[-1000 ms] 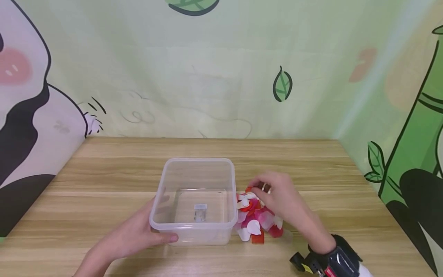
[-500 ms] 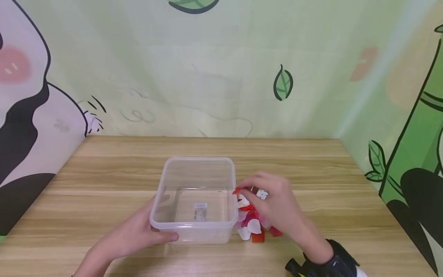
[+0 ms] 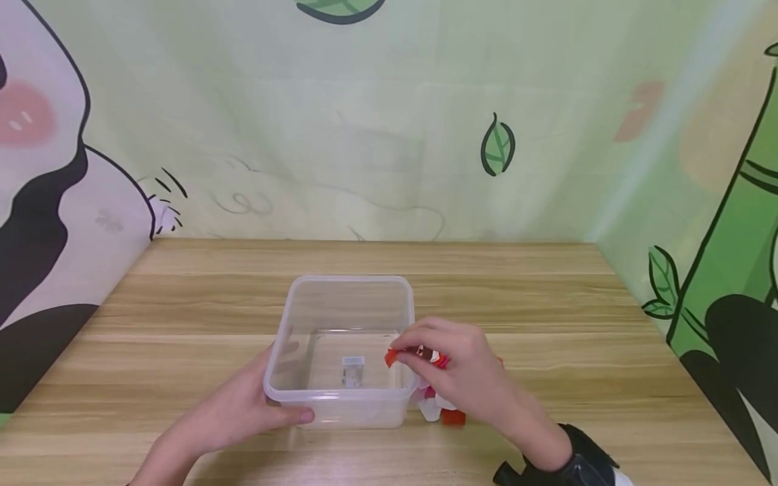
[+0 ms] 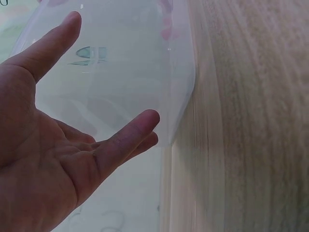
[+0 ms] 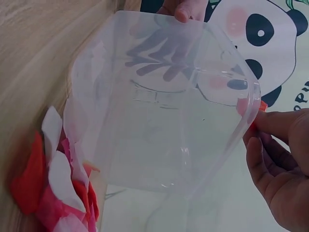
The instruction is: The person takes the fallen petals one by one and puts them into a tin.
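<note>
An open clear plastic container stands on the table. My left hand rests against its left side, thumb on the front wall; in the left wrist view its fingers look straight and spread. My right hand pinches a small red petal-like piece between thumb and fingertips, over the container's right rim. In the right wrist view this red piece shows beside the rim. A pile of red, pink and white petal-like pieces lies against the container's right side, mostly hidden under my right hand in the head view.
The wooden table runs back to a printed cloth backdrop with leaves and pandas. A small pale label-like mark shows at the container's bottom. A black strapped device sits on my right wrist.
My right hand has lifted the red piece from the pile and moved left with it, to over the container's right rim. The left hand and container have stayed in place.
</note>
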Demonstrator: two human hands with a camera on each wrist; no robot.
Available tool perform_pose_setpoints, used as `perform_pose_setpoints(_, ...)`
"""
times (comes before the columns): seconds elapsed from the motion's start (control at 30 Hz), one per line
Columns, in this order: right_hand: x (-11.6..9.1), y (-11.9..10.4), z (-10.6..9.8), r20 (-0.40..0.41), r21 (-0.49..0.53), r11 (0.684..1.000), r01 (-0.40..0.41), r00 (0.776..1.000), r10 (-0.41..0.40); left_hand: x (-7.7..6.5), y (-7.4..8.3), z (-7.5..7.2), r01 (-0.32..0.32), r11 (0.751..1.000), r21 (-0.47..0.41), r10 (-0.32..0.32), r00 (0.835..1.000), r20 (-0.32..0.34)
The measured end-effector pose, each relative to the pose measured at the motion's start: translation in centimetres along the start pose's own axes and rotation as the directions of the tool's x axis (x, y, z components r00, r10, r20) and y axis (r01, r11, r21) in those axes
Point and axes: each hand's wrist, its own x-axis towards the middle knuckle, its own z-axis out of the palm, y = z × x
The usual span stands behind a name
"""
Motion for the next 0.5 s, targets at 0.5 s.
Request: perform_pose_setpoints(0.5,-0.17,0.68,-0.69,-0.053,-0.097,0.995,0.011,0.998,-0.017,0.02,-0.17,0.18,-0.013,1.000,-0.016,0.013,1.000,-0.003)
